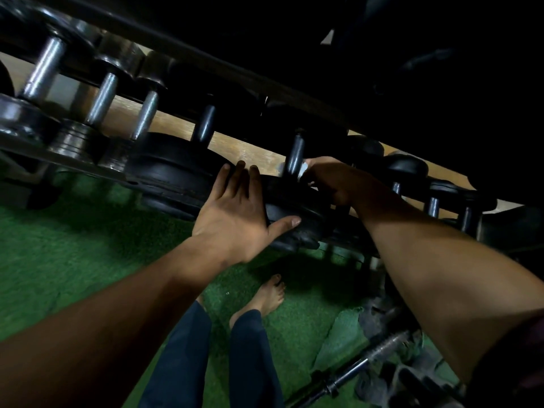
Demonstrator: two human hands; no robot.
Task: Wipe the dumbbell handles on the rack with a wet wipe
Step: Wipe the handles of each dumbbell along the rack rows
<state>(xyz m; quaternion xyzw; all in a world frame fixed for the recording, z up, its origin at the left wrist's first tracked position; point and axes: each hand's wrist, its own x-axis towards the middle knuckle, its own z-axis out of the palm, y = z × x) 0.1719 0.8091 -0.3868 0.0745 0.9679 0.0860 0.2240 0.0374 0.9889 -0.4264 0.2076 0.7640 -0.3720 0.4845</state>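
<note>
A long dumbbell rack [73, 161] runs diagonally from upper left to lower right. My right hand [332, 181] grips a white wet wipe [303, 170] against the lower end of a dark dumbbell handle [295, 154] in the middle of the rack. My left hand [235, 213] lies flat with fingers spread on that dumbbell's black front weight [294, 207]. To the left sit another dark handle [204, 123] and three shiny steel handles [44, 69], [101, 98], [145, 114]. Small dumbbells [432, 206] sit to the right.
Green turf floor [73, 260] lies under the rack. My bare foot [269, 294] and dark trouser legs [247, 357] stand close to it. A threaded steel bar [362, 366] and dark weights lie on the floor at lower right. The upper right is dark.
</note>
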